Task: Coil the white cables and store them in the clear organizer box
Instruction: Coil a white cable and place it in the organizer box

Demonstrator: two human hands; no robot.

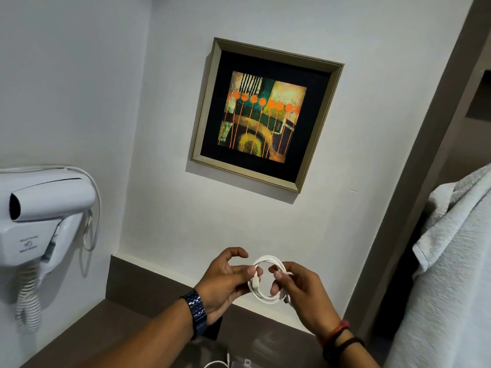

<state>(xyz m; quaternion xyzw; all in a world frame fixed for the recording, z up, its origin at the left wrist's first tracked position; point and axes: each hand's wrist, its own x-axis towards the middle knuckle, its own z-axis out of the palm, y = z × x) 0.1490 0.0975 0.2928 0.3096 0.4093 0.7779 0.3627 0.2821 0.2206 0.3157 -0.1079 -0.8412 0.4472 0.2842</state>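
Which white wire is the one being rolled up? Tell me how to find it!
Find the framed painting on the wall, then look straight down to the two hands below it. The white cable is the round loop pinched between the left hand and right hand, unlike the curly hairdryer cord hanging far left.

White coiled cable (267, 281). White hair dryer (45, 205) with white spiral cord. Dark brown bench (127, 314). Dark blue watch band (196, 312). Red and black wrist threads (341, 334). Gold-framed painting (265, 115): black mat, orange dots on orange lines, black-and-white stripes. Pale grey towel (451, 261).
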